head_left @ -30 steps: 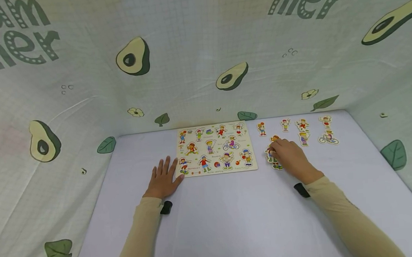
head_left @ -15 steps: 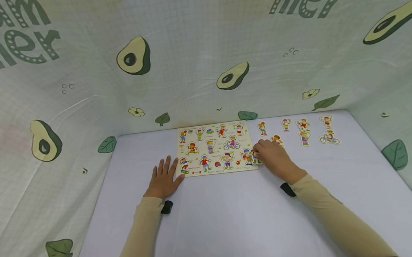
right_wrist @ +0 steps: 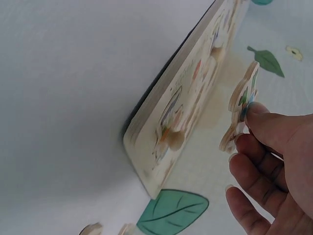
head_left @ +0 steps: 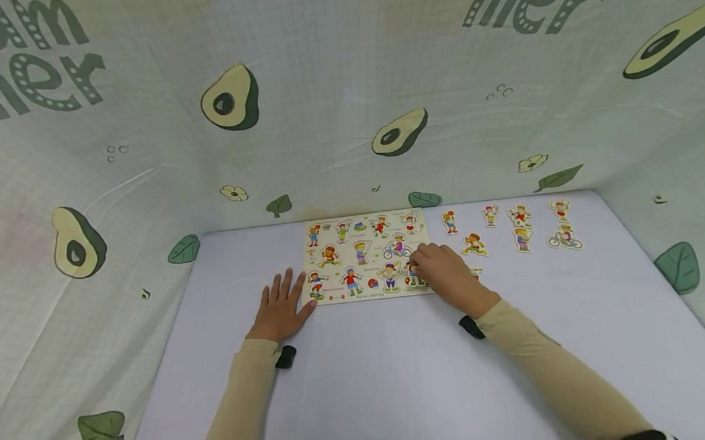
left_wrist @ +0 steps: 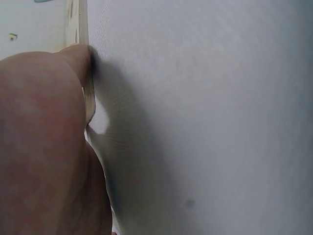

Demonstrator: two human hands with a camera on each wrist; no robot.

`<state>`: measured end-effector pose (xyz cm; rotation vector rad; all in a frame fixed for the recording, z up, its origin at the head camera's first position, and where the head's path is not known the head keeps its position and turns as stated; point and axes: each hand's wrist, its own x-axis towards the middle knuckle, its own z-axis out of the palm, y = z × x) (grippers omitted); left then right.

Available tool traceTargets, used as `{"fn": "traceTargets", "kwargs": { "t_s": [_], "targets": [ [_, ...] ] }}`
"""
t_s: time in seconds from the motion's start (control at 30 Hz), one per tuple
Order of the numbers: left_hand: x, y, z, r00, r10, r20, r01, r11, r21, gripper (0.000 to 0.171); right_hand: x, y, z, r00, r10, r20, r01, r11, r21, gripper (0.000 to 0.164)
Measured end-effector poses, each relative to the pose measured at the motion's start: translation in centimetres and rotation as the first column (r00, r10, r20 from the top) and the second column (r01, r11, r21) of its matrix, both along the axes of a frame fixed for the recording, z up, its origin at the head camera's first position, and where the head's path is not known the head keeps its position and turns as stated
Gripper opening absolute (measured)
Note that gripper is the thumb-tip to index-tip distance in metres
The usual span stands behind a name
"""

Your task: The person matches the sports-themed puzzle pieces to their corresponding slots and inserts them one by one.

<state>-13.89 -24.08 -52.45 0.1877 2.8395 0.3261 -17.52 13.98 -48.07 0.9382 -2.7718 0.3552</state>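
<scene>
A flat puzzle board printed with cartoon figures at sports lies towards the back of the table. My left hand rests with fingers spread at the board's left edge; in the left wrist view its thumb touches the board's side. Over the board's lower right part, my right hand pinches a wooden puzzle piece between thumb and fingers. That piece is tilted on edge and apart from the board in the right wrist view. Its picture is mostly hidden by the fingers. Small round knobs stand on the board's face.
Several loose figure pieces lie right of the board, among them a running figure and a cyclist. Another piece is partly covered by my right hand. A cloth printed with avocados hangs behind the white table.
My right hand has lifted a puzzle piece from the small pile right of the board and carried it left over the board's lower right. My left hand has stayed in place.
</scene>
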Motion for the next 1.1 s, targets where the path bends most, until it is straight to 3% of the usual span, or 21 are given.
{"fn": "traceTargets", "kwargs": {
  "t_s": [0.43, 0.93, 1.1],
  "targets": [
    [0.0, -0.2, -0.2, 1.000, -0.001, -0.007, 0.001, 1.000, 0.005, 0.080, -0.2, -2.7, -0.1, 0.998, 0.043, -0.050, -0.040, 0.997, 0.065, 0.015],
    [0.7, 0.6, 1.2, 1.000, 0.007, -0.010, -0.007, 1.000, 0.024, 0.078, -0.3, -4.7, -0.4, 0.997, 0.070, -0.017, -0.069, 0.997, 0.033, 0.016],
    [0.6, 0.6, 1.1, 1.000, 0.011, -0.002, -0.011, 1.000, 0.020, 0.077, -0.3, -5.5, -0.5, 0.997, 0.080, -0.007, -0.080, 0.997, -0.014, 0.013]
  ]
}}
